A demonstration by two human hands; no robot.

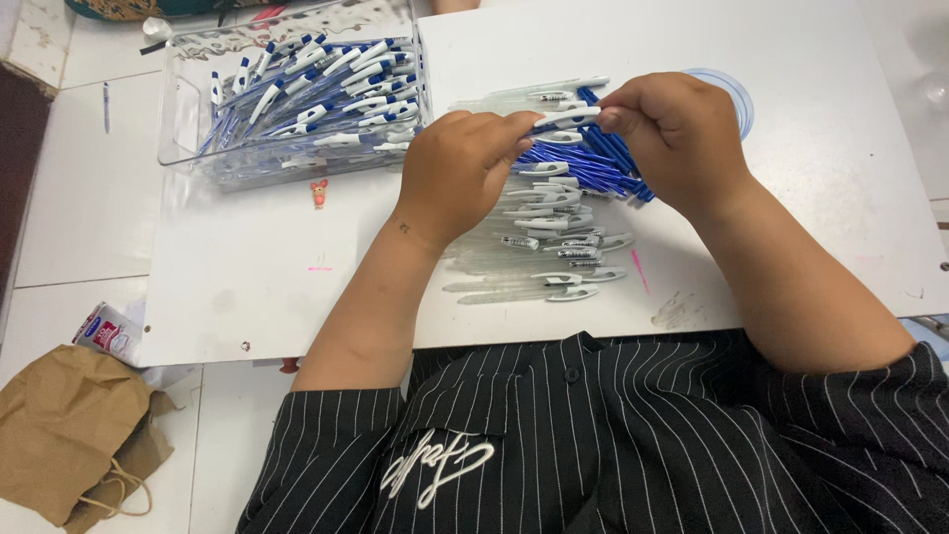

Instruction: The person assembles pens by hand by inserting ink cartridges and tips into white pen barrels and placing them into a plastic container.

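bare white board [247,277] open at front-left, clear bin [188,109] blocking far-left, pen pile [563,213] crowding the centre

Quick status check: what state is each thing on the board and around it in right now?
Left hand: pinching one end of a pen.
Right hand: gripping the other end.
Held pen: level, above the pile.
Clear bin: open, loaded with blue-and-white pens.
Blue pen parts: loose heap.
Clear barrels: lying flat, empty.
Paper bag: crumpled on the floor.

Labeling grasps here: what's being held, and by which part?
One pen, held level between both hands: left hand pinches its left end, right hand its right end, above the pile of pen parts.
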